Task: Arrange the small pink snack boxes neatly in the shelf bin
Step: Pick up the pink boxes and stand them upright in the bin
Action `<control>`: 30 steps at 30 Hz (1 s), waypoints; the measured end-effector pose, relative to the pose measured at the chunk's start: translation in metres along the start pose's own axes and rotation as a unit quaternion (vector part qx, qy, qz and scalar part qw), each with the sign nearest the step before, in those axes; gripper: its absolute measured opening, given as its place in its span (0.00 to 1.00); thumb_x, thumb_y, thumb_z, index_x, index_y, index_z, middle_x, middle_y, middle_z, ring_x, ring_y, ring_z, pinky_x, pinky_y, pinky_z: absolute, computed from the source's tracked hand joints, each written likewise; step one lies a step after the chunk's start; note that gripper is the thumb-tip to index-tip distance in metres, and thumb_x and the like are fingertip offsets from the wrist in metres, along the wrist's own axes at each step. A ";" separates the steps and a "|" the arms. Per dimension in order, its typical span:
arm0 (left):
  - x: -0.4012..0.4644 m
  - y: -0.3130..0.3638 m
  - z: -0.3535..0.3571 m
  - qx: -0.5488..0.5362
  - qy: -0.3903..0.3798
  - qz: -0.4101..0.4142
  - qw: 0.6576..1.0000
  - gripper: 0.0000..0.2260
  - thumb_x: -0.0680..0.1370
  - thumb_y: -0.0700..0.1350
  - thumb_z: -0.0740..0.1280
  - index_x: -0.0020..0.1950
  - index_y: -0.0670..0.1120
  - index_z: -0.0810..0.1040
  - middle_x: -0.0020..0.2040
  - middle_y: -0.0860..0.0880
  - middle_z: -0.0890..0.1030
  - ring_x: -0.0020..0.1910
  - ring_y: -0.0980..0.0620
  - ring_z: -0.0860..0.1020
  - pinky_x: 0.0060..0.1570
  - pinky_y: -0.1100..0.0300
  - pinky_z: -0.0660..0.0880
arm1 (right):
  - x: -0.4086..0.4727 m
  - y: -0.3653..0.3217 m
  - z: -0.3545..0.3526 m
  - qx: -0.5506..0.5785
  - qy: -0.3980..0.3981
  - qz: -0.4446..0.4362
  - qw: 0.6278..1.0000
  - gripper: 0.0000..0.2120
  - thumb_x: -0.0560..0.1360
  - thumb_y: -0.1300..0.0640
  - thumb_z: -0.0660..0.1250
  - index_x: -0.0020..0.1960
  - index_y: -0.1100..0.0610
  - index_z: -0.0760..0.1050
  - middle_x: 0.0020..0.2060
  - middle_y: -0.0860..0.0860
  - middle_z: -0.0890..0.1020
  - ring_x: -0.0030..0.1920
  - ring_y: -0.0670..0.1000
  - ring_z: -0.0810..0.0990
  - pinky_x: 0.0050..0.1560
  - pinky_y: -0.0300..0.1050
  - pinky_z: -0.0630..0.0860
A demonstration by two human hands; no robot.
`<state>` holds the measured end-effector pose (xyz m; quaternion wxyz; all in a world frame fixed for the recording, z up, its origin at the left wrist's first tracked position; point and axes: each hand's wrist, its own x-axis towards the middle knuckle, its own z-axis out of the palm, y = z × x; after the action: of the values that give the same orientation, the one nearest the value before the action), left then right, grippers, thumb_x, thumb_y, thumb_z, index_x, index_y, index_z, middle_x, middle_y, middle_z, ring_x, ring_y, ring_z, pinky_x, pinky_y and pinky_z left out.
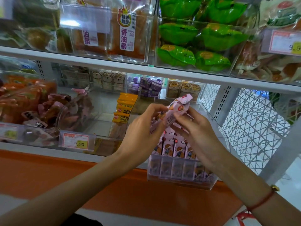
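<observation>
Head view looked down at a shop shelf, where both hands held one small pink snack box (176, 110) tilted in the air above a clear shelf bin (182, 181). Left hand (143, 129) pinched its lower end; right hand (193, 128) gripped its side with curled fingers. Below them, a row of matching pink boxes (175, 148) stood upright in the bin. The step in hand appeared to be placing this box; next it would need turning upright and slotting beside the row.
</observation>
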<state>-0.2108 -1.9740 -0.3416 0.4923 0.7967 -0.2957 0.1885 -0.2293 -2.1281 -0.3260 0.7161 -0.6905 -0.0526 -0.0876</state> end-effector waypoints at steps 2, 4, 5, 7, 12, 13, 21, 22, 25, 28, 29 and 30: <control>0.001 -0.001 0.002 0.027 0.005 0.012 1.000 0.17 0.78 0.50 0.66 0.67 0.52 0.71 0.65 0.57 0.73 0.62 0.63 0.71 0.59 0.61 0.74 | -0.001 0.001 0.001 -0.022 0.041 -0.019 0.999 0.15 0.73 0.55 0.70 0.59 0.52 0.77 0.52 0.48 0.84 0.55 0.48 0.81 0.60 0.51 0.76; 0.001 -0.002 0.003 0.049 0.017 0.027 0.998 0.22 0.74 0.51 0.70 0.67 0.52 0.72 0.64 0.57 0.71 0.60 0.62 0.71 0.58 0.64 0.72 | -0.002 0.002 0.003 -0.045 0.080 -0.048 0.995 0.15 0.70 0.54 0.73 0.56 0.50 0.76 0.50 0.47 0.84 0.51 0.47 0.83 0.53 0.47 0.80; 0.001 -0.002 0.003 0.048 0.022 0.031 0.998 0.23 0.73 0.51 0.71 0.67 0.52 0.72 0.62 0.57 0.73 0.58 0.63 0.73 0.55 0.65 0.73 | -0.003 0.001 0.003 -0.064 0.093 -0.063 0.992 0.17 0.67 0.51 0.74 0.55 0.49 0.76 0.49 0.47 0.84 0.50 0.46 0.83 0.50 0.46 0.81; 0.001 -0.003 0.003 0.020 0.024 0.029 0.999 0.24 0.73 0.50 0.72 0.68 0.52 0.72 0.59 0.58 0.77 0.54 0.63 0.76 0.53 0.65 0.76 | -0.005 0.000 0.005 -0.103 0.097 -0.087 0.986 0.22 0.63 0.46 0.74 0.55 0.48 0.75 0.49 0.45 0.83 0.49 0.44 0.83 0.49 0.45 0.81; 0.005 0.000 -0.003 -0.119 -0.035 -0.018 0.992 0.20 0.76 0.50 0.67 0.68 0.55 0.70 0.57 0.58 0.80 0.55 0.62 0.78 0.54 0.60 0.77 | -0.006 -0.009 0.001 -0.109 0.064 -0.107 0.986 0.17 0.70 0.46 0.71 0.57 0.47 0.76 0.48 0.45 0.84 0.47 0.44 0.83 0.45 0.43 0.81; 0.007 0.001 -0.005 -0.147 -0.066 -0.026 0.987 0.19 0.76 0.52 0.66 0.67 0.57 0.71 0.56 0.58 0.81 0.55 0.61 0.79 0.53 0.61 0.78 | -0.005 -0.011 -0.001 -0.099 0.068 -0.105 0.987 0.15 0.71 0.47 0.70 0.57 0.47 0.77 0.47 0.46 0.84 0.46 0.44 0.83 0.42 0.40 0.80; 0.011 0.005 -0.006 -0.287 -0.169 -0.140 0.932 0.09 0.81 0.46 0.59 0.51 0.57 0.78 0.40 0.57 0.85 0.41 0.62 0.82 0.38 0.71 0.77 | -0.003 -0.012 -0.005 -0.087 0.077 -0.061 0.991 0.19 0.69 0.46 0.71 0.58 0.49 0.78 0.38 0.46 0.85 0.37 0.44 0.83 0.36 0.35 0.76; 0.011 0.004 -0.006 -0.287 -0.172 -0.139 0.932 0.09 0.81 0.45 0.59 0.52 0.57 0.78 0.40 0.57 0.85 0.41 0.62 0.82 0.38 0.71 0.76 | -0.003 -0.012 -0.005 -0.092 0.073 -0.065 0.991 0.19 0.69 0.45 0.70 0.59 0.48 0.77 0.38 0.46 0.85 0.38 0.44 0.83 0.36 0.35 0.76; 0.011 0.005 -0.010 -0.263 -0.153 -0.109 0.946 0.12 0.80 0.41 0.61 0.56 0.58 0.76 0.47 0.58 0.84 0.48 0.61 0.82 0.43 0.69 0.77 | -0.005 -0.013 -0.006 -0.116 0.050 -0.095 0.987 0.16 0.71 0.48 0.70 0.59 0.44 0.76 0.42 0.45 0.84 0.43 0.42 0.83 0.41 0.36 0.79; 0.012 0.001 -0.018 -0.193 -0.086 -0.040 0.977 0.17 0.75 0.39 0.67 0.59 0.57 0.73 0.54 0.56 0.82 0.55 0.59 0.80 0.55 0.61 0.77 | -0.007 -0.015 -0.005 -0.129 -0.006 -0.138 0.982 0.16 0.73 0.56 0.70 0.59 0.46 0.75 0.49 0.47 0.83 0.51 0.45 0.81 0.53 0.44 0.79; 0.012 0.001 -0.020 -0.178 -0.064 -0.023 0.982 0.17 0.73 0.41 0.69 0.59 0.56 0.73 0.55 0.56 0.81 0.56 0.59 0.79 0.57 0.62 0.76 | -0.008 -0.015 -0.004 -0.130 -0.028 -0.150 0.980 0.16 0.73 0.60 0.70 0.57 0.46 0.75 0.50 0.48 0.83 0.53 0.46 0.81 0.56 0.46 0.79; 0.012 0.001 -0.022 -0.168 -0.049 -0.011 0.985 0.17 0.72 0.42 0.70 0.59 0.54 0.74 0.56 0.56 0.81 0.57 0.59 0.79 0.58 0.63 0.76 | -0.009 -0.015 -0.004 -0.135 -0.046 -0.162 0.976 0.17 0.72 0.62 0.71 0.56 0.46 0.75 0.51 0.48 0.82 0.54 0.46 0.81 0.57 0.48 0.78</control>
<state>-0.2021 -1.9577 -0.3240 0.6058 0.7144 -0.3379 0.0917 -0.2413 -2.1318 -0.3135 0.5894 -0.7664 -0.1840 -0.1771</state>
